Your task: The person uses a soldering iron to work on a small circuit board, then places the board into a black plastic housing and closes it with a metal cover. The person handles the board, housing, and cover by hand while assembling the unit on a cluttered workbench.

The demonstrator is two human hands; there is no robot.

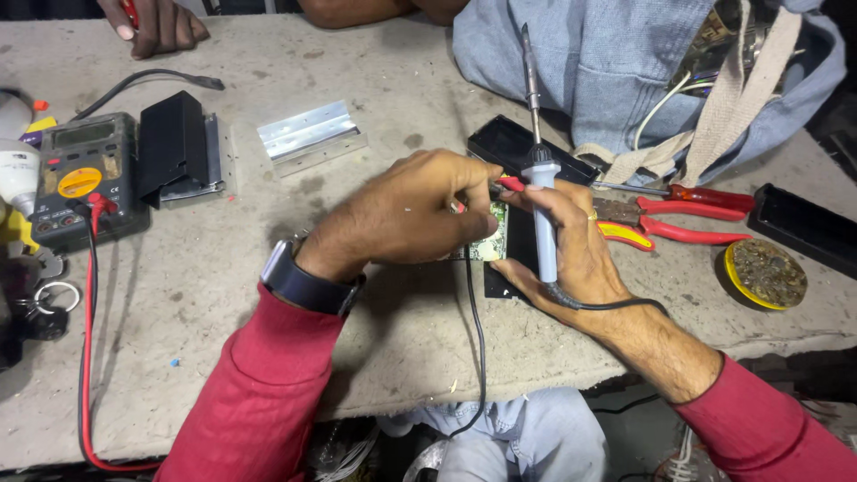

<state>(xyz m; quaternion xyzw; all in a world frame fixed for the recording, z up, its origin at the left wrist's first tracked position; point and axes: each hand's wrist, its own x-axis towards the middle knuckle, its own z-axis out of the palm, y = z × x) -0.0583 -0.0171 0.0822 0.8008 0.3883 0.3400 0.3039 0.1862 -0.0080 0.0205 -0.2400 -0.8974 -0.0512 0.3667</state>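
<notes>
Mid-solder prep, by the look of it: left hand (406, 214) pinches the small green circuit board (491, 239) on the black tray (513, 268), mid-surface. Right hand (571, 245) is clenched around the soldering iron (541, 192), tip pointing up, away from the board. Next move likely needs the iron flipped tip-down onto a joint, board held steady.

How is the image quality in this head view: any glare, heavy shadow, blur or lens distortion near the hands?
Head view: light is even and soft. The left hand casts a dim shadow on the table below the wrist. The right hand, soldering iron and small circuit board look fairly sharp. The aluminium bracket shows mild glare. Straight edges bow slightly toward the corners, and the lower edge under the table is dark.
</notes>
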